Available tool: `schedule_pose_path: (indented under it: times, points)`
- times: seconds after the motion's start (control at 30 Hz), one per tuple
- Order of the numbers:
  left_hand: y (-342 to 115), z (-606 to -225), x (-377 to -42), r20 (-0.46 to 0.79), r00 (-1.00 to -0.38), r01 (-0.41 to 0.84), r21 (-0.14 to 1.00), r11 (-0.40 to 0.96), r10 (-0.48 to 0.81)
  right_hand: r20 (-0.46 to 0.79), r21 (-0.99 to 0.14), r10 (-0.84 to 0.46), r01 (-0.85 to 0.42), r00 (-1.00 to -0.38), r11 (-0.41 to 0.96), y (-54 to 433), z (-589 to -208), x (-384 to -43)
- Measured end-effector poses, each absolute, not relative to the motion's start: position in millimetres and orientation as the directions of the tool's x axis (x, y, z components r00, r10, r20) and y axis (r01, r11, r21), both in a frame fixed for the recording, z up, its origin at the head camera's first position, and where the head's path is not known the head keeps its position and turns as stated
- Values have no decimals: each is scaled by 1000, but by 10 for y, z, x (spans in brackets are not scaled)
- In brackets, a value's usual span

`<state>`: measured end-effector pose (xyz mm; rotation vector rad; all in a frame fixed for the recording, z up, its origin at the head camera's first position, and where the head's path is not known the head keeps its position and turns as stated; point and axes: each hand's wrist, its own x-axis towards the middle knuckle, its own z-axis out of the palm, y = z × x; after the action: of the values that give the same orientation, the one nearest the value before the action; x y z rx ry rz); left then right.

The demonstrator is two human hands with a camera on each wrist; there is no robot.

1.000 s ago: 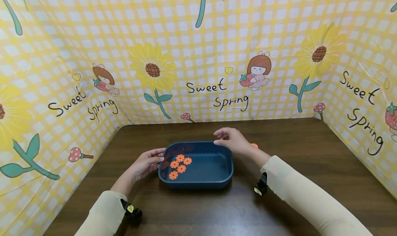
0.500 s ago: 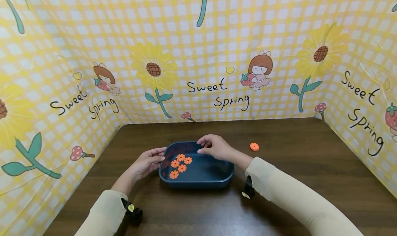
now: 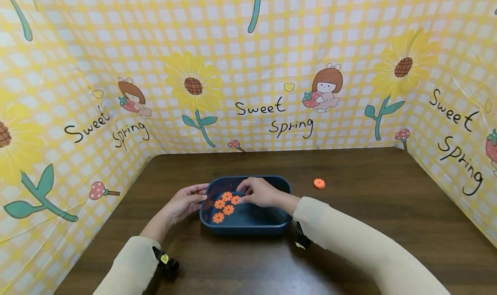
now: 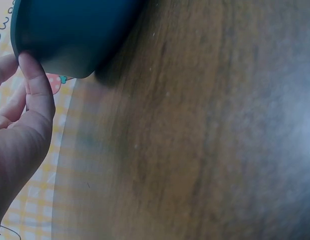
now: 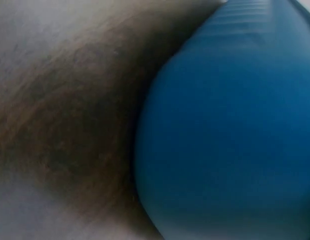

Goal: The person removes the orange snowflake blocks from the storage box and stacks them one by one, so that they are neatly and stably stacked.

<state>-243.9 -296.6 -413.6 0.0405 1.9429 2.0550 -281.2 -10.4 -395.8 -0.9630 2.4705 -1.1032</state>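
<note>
A dark blue rectangular tub [image 3: 248, 229] stands on the table. Several orange flower-shaped slices [image 3: 218, 218] lie inside, towards its left end. My left hand [image 3: 185, 204] holds the tub's left rim between thumb and fingers; in the left wrist view, the fingertips [image 4: 32, 65] meet the tub's edge. My right hand [image 3: 262, 193] reaches into the tub, palm down. Its bent finger and thumb stand apart beside the slice [image 3: 235, 199] furthest right, and I cannot tell whether they touch it. The right wrist view shows the tub's outer wall [image 5: 225, 130] but not the hand.
One orange flower-shaped piece [image 3: 319, 183] lies on the brown wooden table [image 3: 357, 191], right of the tub. A yellow checked cloth [image 3: 248, 70] printed with flowers hangs behind the table and along both sides. Each wrist carries a small black camera [image 3: 168, 265].
My right hand has moved left and down from above the tub's back right rim to the slices inside. The piece on the table has come fully into view. My left hand stays on the rim.
</note>
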Motion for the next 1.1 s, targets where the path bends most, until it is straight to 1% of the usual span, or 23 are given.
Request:
schedule_pose_path:
  times: [0.17, 0.4, 0.7, 0.93, 1.1]
  points:
    - [-2959, -4139, -2446, -193, -951, -206, 978, -30, 240, -10, -722, -682, -467, -732, 511, -157, -4025, -2823]
    - [-2952, -4137, -2435, -195, -950, -205, 979, -16, 242, -64, -715, -670, -435, -740, 548, -188, -4100, -2821]
    - [-2966, -4137, -2442, -188, -947, -203, 979, -32, 262, -90, -683, -679, -451, -728, 574, -212, -4145, -2853]
    - [-2965, -4131, -2437, -191, -952, -204, 979, -28, 241, -98, -656, -688, -473, -719, 588, -259, -4153, -2886]
    - [-2959, -4134, -2441, -196, -952, -208, 978, -26, 237, -106, -638, -681, -475, -725, 606, -282, -4153, -2882]
